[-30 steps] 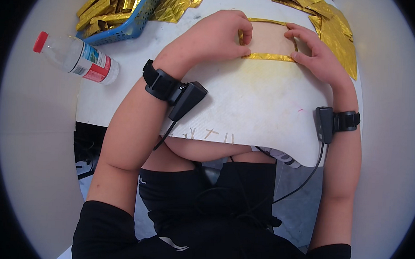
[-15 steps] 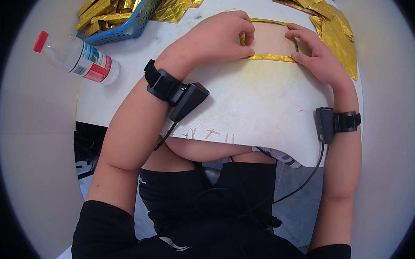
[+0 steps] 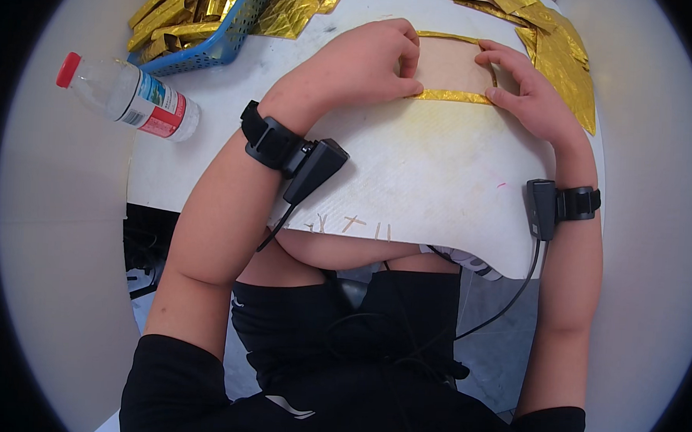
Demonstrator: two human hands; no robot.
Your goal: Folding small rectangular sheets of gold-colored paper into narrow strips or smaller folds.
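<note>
A rectangular sheet of gold foil paper (image 3: pixel 448 62) lies at the far side of the white table, its beige backing facing up. Narrow gold strips are folded in along its far and near edges. My left hand (image 3: pixel 368 62) is closed at the left end, thumb at the near corner and curled fingers along that side, which they hide. At the other end, my right hand (image 3: pixel 530 91) grips the sheet, its thumb on the near corner and its index finger at the far one. A little gold shows between those fingers.
Several gold foil sheets (image 3: pixel 565 67) are piled beyond my right hand. More gold sheets (image 3: pixel 293 9) lie at the far left, beside a blue plastic basket (image 3: pixel 234 41) of folded gold pieces. A clear bottle with a red cap (image 3: pixel 131 97) lies on its side at the left.
My left fingers have shifted slightly, now covering the bit of gold that showed at the sheet's left edge. My right hand keeps its place.
</note>
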